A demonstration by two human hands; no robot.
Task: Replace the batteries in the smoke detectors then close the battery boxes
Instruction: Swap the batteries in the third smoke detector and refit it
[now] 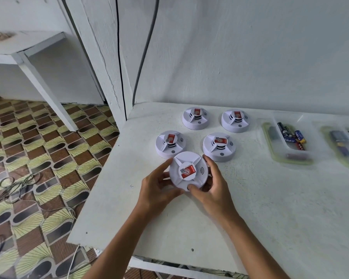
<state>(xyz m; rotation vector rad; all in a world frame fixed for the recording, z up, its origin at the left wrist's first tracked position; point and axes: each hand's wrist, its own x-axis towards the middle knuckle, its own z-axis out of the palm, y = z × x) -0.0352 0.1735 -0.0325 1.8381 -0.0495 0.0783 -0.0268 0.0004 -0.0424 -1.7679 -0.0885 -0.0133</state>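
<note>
Our left hand (159, 185) and right hand (212, 184) cup the nearest smoke detector (187, 171) by its rim, fingers curled against opposite sides, probably to twist it open, while four others wait beyond and batteries (290, 135) lie in trays at right.

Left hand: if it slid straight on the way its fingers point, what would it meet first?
Probably the near-left smoke detector on the table; the left hand points toward it, though depth is unclear.

5 white, red-labelled smoke detectors (188, 171)
</note>
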